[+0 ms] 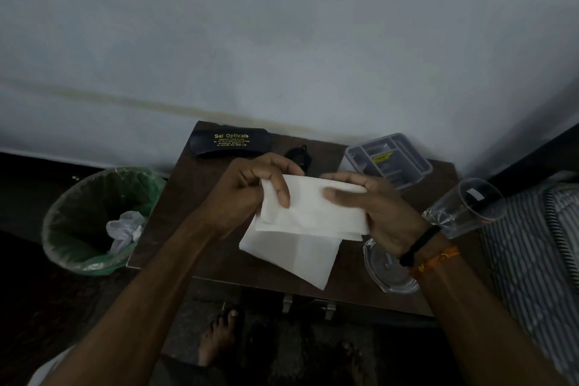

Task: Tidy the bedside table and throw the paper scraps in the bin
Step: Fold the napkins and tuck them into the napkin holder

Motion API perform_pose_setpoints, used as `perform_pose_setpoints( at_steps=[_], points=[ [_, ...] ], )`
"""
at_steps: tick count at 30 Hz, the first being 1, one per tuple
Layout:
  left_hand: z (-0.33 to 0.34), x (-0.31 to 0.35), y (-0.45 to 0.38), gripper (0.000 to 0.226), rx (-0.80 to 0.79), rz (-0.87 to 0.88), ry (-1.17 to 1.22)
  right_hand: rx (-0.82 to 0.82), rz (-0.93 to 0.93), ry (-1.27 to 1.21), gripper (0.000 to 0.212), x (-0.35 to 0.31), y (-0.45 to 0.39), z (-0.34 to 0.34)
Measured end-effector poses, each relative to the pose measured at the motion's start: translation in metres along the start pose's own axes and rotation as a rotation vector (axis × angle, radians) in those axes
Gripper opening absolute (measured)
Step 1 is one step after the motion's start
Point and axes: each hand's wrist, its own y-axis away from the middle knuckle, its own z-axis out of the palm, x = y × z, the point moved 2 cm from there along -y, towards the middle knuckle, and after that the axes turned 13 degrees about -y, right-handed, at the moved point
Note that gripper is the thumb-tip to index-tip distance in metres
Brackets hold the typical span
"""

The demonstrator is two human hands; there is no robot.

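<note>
Above the dark wooden bedside table (188, 197) I hold a white sheet of paper (310, 216), partly folded over. My left hand (250, 194) pinches its left edge, with fingers over the top fold. My right hand (376, 210) grips its right edge, thumb on top. The lower half of the sheet hangs down toward the table's front. A bin (94, 222) with a green liner stands on the floor left of the table, and a crumpled white scrap (123, 229) lies inside it.
A black spectacle case (230, 142) lies at the table's back edge, a small black object (297, 155) beside it. A grey compartment tray (388, 160) sits back right. A clear glass (463, 207) and a glass dish (388, 273) stand at the right. A striped bed (532, 244) borders the table.
</note>
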Motion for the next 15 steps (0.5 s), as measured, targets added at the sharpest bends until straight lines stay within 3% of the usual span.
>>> perform_pose_setpoints(
  at_steps=[5,10,12,15],
  points=[
    [-0.007,-0.001,0.0,0.024,-0.018,0.008,-0.003,0.011,-0.017,-0.017,0.031,-0.001,0.001,-0.006],
    [-0.02,-0.007,0.001,0.018,-0.045,-0.076,0.119,0.051,-0.1,0.026,0.034,-0.006,0.0,-0.008],
    [-0.021,-0.011,0.0,0.021,-0.02,-0.144,0.148,0.04,-0.13,0.056,0.035,-0.008,0.001,-0.007],
    [-0.011,-0.009,-0.002,0.038,-0.093,-0.202,-0.012,-0.025,-0.153,0.135,0.035,-0.01,0.004,-0.001]
  ],
)
